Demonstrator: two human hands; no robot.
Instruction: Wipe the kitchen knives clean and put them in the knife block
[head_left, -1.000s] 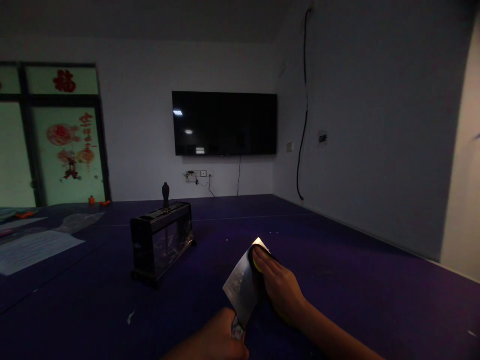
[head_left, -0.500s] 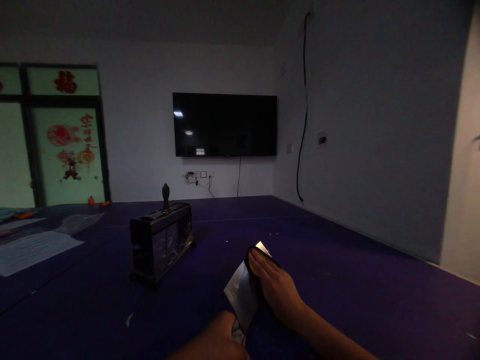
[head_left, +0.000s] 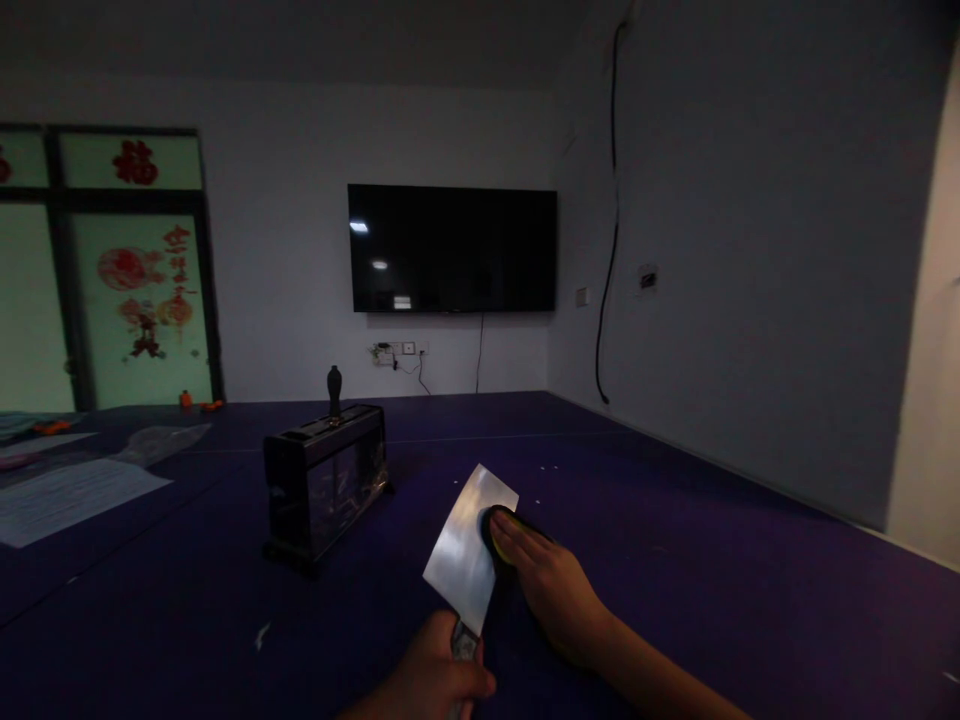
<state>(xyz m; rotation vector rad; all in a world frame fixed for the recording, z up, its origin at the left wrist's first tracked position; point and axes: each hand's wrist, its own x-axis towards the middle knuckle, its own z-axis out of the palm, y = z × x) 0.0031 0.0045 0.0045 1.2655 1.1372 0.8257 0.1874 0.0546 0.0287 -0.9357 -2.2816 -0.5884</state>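
Observation:
My left hand (head_left: 439,668), low in the middle, is wrapped round the grey handle of a cleaver (head_left: 466,550). Its broad, shiny rectangular blade points up and away, tilted. My right hand (head_left: 551,580) holds a rounded black pad with yellow on it (head_left: 499,538) against the right side of the blade; its fingers lie over the pad and hide part of it. To the left of both hands stands a black knife block (head_left: 326,490) with see-through sides. A dark handle (head_left: 334,390) sticks up from its top.
A purple-blue surface (head_left: 637,520) spreads under everything. Printed paper (head_left: 82,500) and clear plastic wrap (head_left: 165,442) lie at the left, with small orange items (head_left: 202,403) farther back. A television (head_left: 454,250) hangs on the wall; a black cable (head_left: 613,220) dangles at the right.
The cleaver has turned and risen a little to the left, showing more of its blade. My right hand with the pad has moved slightly down toward me. My left hand has come more into view.

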